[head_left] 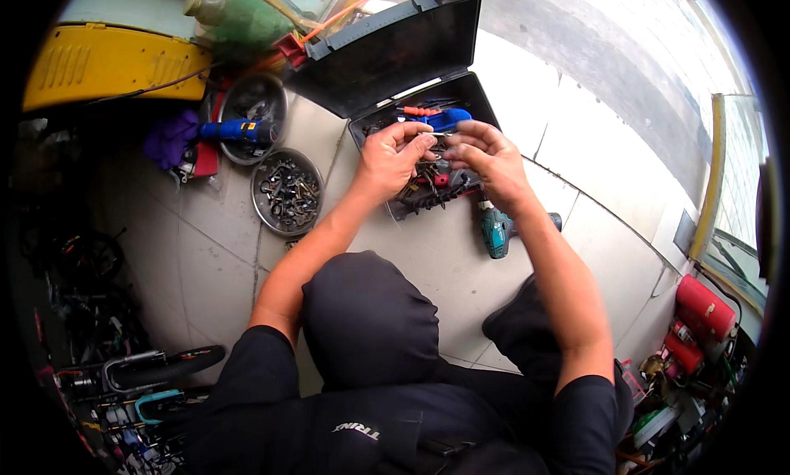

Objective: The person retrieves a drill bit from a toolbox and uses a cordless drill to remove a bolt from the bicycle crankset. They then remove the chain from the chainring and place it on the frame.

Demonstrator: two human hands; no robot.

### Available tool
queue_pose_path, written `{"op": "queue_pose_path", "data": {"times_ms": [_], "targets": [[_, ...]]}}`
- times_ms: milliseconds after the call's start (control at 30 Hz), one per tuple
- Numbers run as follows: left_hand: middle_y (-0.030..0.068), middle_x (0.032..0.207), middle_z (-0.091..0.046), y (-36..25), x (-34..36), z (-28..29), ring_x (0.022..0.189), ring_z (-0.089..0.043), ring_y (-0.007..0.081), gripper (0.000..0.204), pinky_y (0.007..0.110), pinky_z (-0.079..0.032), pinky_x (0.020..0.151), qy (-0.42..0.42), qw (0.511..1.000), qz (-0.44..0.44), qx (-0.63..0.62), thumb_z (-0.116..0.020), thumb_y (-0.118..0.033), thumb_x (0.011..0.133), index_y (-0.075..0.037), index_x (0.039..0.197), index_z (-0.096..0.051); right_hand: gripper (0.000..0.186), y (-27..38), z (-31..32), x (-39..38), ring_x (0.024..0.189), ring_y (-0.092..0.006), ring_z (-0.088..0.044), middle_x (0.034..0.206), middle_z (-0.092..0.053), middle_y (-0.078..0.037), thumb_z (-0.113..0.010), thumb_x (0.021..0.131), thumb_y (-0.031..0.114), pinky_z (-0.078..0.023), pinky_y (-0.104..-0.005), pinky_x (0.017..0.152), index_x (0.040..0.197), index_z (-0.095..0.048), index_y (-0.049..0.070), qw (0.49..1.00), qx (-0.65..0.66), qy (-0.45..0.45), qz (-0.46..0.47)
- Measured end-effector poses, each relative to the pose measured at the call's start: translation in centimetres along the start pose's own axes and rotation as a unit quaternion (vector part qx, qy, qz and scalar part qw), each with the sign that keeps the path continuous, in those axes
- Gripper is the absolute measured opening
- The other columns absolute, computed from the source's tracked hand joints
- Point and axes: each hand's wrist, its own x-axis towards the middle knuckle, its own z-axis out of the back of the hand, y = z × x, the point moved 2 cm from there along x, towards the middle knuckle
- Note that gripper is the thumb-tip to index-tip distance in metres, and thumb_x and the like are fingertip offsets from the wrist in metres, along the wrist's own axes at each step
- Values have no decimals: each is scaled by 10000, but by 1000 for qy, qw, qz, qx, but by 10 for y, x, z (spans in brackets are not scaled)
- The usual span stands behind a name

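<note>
Both hands are raised over an opened dark toolbox point(491, 105). Between finger and thumb, my left hand point(388, 161) pinches a small, slim, pale metal piece point(441, 134), too small to name. Close to its other end is my right hand point(498, 166), its fingers curled and blurred by motion, so its grip is unclear. Beneath them in the box lie a blue plastic-looking item point(448, 120), an orange-handled tool point(420, 111) and jumbled small metal parts. A teal and black cordless drill point(495, 232) lies on the tiles below my right wrist.
Left of the toolbox stand a bowl of screws and small hardware point(287, 194) and another metal bowl point(280, 105) with a blue power tool point(234, 130) across it. A purple cloth point(171, 139) lies beside them. Bike parts point(164, 368) crowd the lower left; red containers point(704, 308) stand right.
</note>
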Motion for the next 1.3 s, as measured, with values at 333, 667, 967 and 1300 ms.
{"op": "queue_pose_path", "data": {"times_ms": [333,667,967,1300], "targets": [[76,1028,-758,6,-9,9,830,-736,114,201,255,-583,686,-58,968,-191,153,-737,-58,956,27,1133,-696,244,-38,138,-75,1040,-275,-630,1052,-650,-103,-649,810,114,-467,-402,921,1047,-608,71,498,-833,228,83],[104,836,-705,-3,-23,15,690,-722,192,188,321,-555,598,-99,904,-218,356,-805,-96,840,-10,905,-652,598,-69,127,-81,1158,-299,-615,1185,-642,-142,-607,892,117,-453,-432,995,1457,-456,-4,478,-859,184,12],[112,858,-717,9,-26,21,732,-737,202,182,328,-567,607,-95,901,-194,377,-783,-122,902,-6,935,-647,612,-76,129,-78,1180,-343,-592,1196,-628,-182,-666,860,163,-451,-445,1056,1395,-459,-50,533,-822,198,19],[125,1183,-687,29,-28,40,1131,-716,292,141,428,-616,924,32,951,35,-304,-613,-122,1064,-38,1177,-608,361,23,91,-107,876,-414,-699,1009,-728,-193,-734,801,175,-569,-424,816,1124,-677,23,811,-516,256,108]]}}
